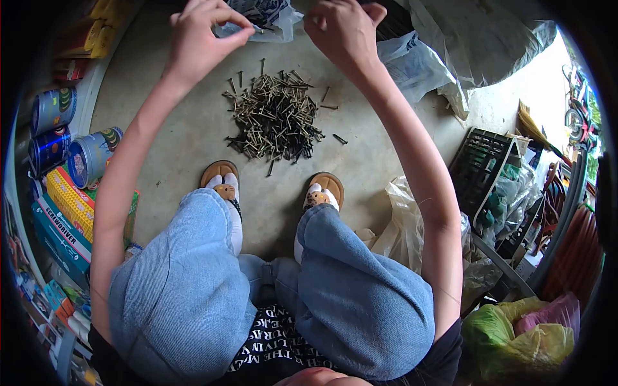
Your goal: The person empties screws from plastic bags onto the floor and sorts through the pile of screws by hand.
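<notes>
My left hand (pixel 205 32) is up at the top of the view, thumb and forefinger pinched together. A small metal screw (pixel 259 29) pokes out at their tips, in front of a clear printed plastic bag (pixel 273 18). Across from it, my right hand (pixel 347 27) is closed with curled fingers; whatever it may hold is hidden. Below and between both arms, a heap of screws (pixel 273 119) lies on the concrete floor, brassy and dark ones mixed. A few loose screws (pixel 340 139) lie around its edge.
My sandalled feet (pixel 220 177) stand just below the heap. At left are blue tins (pixel 80 161) and a screwdriver box (pixel 61 235). Plastic bags (pixel 412 64), a black crate (pixel 481 170) and a broom (pixel 531 122) stand at right.
</notes>
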`<state>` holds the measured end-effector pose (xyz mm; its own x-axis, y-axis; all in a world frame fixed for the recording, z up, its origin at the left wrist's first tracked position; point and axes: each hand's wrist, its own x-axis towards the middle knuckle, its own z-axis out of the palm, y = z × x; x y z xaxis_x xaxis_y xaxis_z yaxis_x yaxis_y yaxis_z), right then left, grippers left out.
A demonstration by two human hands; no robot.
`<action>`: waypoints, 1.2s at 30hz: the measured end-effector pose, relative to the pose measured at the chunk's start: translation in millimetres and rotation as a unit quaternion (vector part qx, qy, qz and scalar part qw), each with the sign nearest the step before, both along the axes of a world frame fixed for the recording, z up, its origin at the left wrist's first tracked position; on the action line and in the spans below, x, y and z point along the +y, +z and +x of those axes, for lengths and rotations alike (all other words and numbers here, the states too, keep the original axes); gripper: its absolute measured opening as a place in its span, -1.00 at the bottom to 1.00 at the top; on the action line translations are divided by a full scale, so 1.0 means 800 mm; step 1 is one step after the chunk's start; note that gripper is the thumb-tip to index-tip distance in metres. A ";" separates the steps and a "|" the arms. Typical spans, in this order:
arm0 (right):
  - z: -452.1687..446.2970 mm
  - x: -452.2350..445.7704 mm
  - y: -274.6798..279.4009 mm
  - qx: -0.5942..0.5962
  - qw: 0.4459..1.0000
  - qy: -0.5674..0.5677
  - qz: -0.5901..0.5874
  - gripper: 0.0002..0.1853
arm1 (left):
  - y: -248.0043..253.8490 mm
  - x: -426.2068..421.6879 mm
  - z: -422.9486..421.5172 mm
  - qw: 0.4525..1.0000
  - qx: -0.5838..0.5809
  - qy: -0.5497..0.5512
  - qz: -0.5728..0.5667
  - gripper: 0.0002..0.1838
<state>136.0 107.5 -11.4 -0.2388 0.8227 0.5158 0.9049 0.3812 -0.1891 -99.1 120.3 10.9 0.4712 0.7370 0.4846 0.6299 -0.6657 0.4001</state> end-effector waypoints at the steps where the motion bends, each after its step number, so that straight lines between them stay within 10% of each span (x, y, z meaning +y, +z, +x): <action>1: 0.011 -0.005 -0.025 -0.001 0.999 0.009 -0.036 -0.86 | -0.012 -0.007 0.004 1.000 -0.004 -0.006 0.001 -0.87; 7: 0.049 -0.080 -0.119 -0.140 0.963 -0.013 -0.230 -0.87 | -0.089 -0.065 0.019 0.986 0.069 -0.067 -0.138 -0.90; 20: 0.020 -0.105 -0.154 -0.023 0.918 -0.121 -0.377 -0.89 | -0.138 -0.098 0.010 0.963 0.115 -0.110 -0.217 -0.91; 36: -0.023 0.010 0.080 0.140 0.985 -0.018 -0.097 -0.86 | 0.020 -0.003 0.025 0.999 0.014 -0.028 0.031 -0.85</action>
<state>117.5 115.3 52.8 -0.0778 0.9178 0.3894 0.8194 0.2814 -0.4994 -79.0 117.7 27.1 0.5258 0.6775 0.5144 0.6011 -0.7238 0.3389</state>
